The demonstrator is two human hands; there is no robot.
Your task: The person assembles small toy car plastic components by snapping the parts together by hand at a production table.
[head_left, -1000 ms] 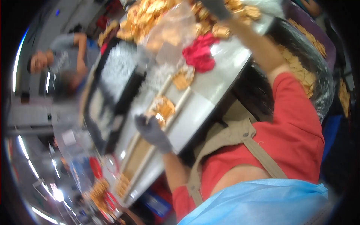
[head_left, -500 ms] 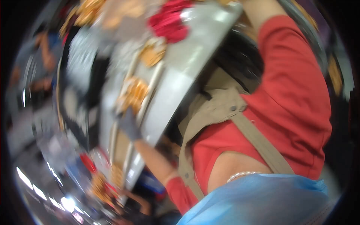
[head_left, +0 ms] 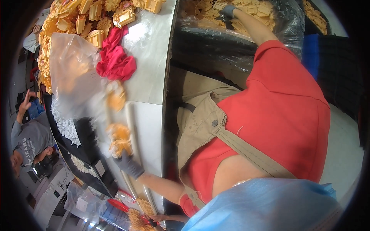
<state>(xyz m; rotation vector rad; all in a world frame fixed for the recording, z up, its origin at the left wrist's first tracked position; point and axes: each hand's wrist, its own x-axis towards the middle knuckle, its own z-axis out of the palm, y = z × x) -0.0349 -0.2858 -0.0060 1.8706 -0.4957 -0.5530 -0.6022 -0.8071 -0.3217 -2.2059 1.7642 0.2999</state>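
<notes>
left hand [head_left: 127, 163] gripping blurred orange part [head_left: 119, 142], orientation unclear

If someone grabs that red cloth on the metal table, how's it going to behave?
The red cloth lies crumpled in soft folds, so it would probably droop limply and weigh little. Bunched flat on the steel table, it seems unlikely to roll, though a push might drag it into the orange plastic parts touching it.

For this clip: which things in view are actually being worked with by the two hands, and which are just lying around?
In use:
- left hand, gloved, at the blurred orange parts on the steel table
- right hand, gloved, in the bag of orange parts

Lying about:
- red cloth
- clear plastic bag
- heap of orange parts
- white pieces
</notes>
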